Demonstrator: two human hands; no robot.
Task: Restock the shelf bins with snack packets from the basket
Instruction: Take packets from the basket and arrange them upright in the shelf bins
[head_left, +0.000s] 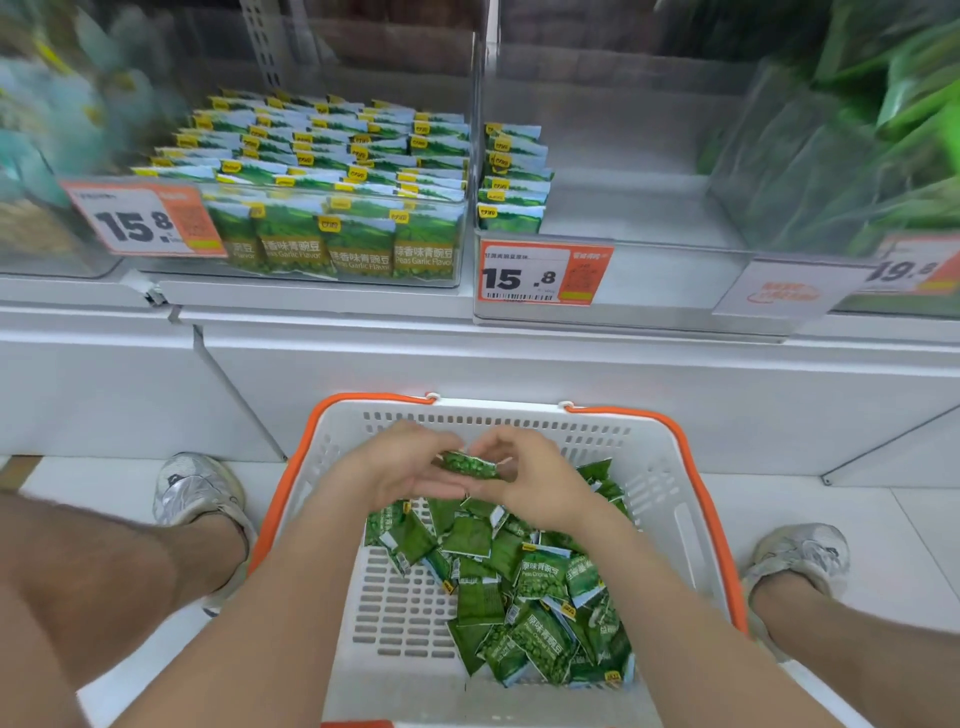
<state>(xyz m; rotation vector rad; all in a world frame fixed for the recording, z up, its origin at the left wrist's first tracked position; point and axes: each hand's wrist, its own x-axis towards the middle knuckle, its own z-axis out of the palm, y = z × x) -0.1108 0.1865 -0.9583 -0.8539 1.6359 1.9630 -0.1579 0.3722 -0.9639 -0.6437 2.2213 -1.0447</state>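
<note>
Your left hand (400, 470) and right hand (535, 486) pinch one green packet (470, 464) between curled fingers, above the loose packets (519, 587) in the white basket (670, 467) on pale floor tiles (769, 499) between your shoes (197, 488), below a full bin (337, 171) and a near-empty bin (623, 208).

Glossy green plastic-film packets (540, 577) lie in a matt white plastic basket (654, 467) with a smooth orange plastic rim. A packet (470, 464) held above them shows the same crinkled sheen. The bins (623, 208) are clear, shiny hard plastic. Price tags (540, 273) look like matt printed paper. The shelf front (519, 364) is smooth white, seemingly painted metal. Shoes (200, 488) are silvery mesh cloth on a smooth pale tile floor (883, 519).
</note>
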